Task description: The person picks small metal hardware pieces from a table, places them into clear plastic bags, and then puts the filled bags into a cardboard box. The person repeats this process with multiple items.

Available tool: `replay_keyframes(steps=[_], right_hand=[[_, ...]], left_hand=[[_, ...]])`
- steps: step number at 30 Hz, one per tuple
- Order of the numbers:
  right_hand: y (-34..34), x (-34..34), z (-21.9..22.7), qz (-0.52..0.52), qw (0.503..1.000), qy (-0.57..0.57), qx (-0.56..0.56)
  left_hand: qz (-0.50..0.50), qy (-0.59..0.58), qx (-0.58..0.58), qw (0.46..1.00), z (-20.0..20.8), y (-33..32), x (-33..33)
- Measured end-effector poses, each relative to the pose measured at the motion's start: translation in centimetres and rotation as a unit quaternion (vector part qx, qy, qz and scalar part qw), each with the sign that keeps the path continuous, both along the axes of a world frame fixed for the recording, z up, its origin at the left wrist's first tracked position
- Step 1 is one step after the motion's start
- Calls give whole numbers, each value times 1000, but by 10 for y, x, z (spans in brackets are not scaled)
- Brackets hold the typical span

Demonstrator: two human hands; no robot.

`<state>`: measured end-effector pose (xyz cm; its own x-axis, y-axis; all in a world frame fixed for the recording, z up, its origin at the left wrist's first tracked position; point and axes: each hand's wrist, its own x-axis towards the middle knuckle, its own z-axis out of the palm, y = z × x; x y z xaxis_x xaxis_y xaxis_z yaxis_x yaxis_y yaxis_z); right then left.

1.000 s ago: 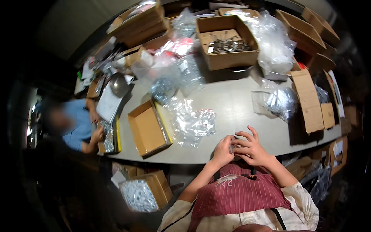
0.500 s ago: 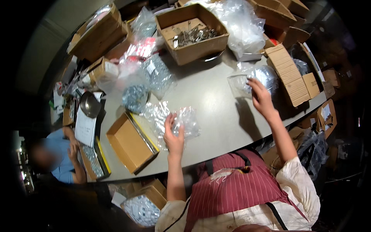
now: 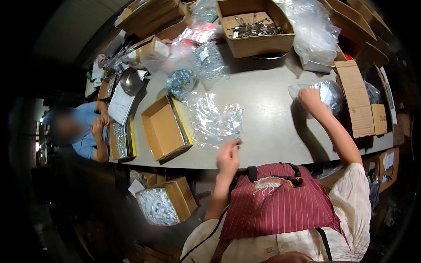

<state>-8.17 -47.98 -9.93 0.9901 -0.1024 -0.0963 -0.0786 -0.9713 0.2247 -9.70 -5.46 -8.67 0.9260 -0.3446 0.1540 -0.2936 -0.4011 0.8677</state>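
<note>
My right hand [image 3: 310, 98] is closed at the near left end of a clear plastic bag [image 3: 331, 94] that lies on the right side of the table; its fingertips are hidden behind the knuckles. My left hand [image 3: 228, 157] hovers at the table's front edge, fingers loosely bent and slightly blurred, with nothing visible in it. Just beyond it, crinkled clear plastic bags [image 3: 217, 120] lie flat on the grey table [image 3: 267, 127]. To their left stands an open cardboard box [image 3: 162, 129], its inside bare.
A cardboard box of small metal parts [image 3: 256, 35] stands at the back. Bags of metal pieces [image 3: 181, 82] lie at the back left. Upright cardboard [image 3: 354, 98] bounds the right side. At far left, a person in blue [image 3: 90, 127] sits by a box of small parts [image 3: 120, 140].
My left hand has drawn back from the clear bags toward the table's front edge. My right hand has closed at the right-hand bag. The whole view has shifted.
</note>
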Motion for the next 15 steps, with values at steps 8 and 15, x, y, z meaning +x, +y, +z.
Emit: replay_keyframes(steps=[8, 15], right_hand=[[15, -85, 11, -11, 993, -8, 119], [33, -111, -1, -46, 972, -184, 139]], left_hand=[[-95, -165, 96, 977, -6, -30, 14], [55, -160, 296, 940, 17, -22, 103]])
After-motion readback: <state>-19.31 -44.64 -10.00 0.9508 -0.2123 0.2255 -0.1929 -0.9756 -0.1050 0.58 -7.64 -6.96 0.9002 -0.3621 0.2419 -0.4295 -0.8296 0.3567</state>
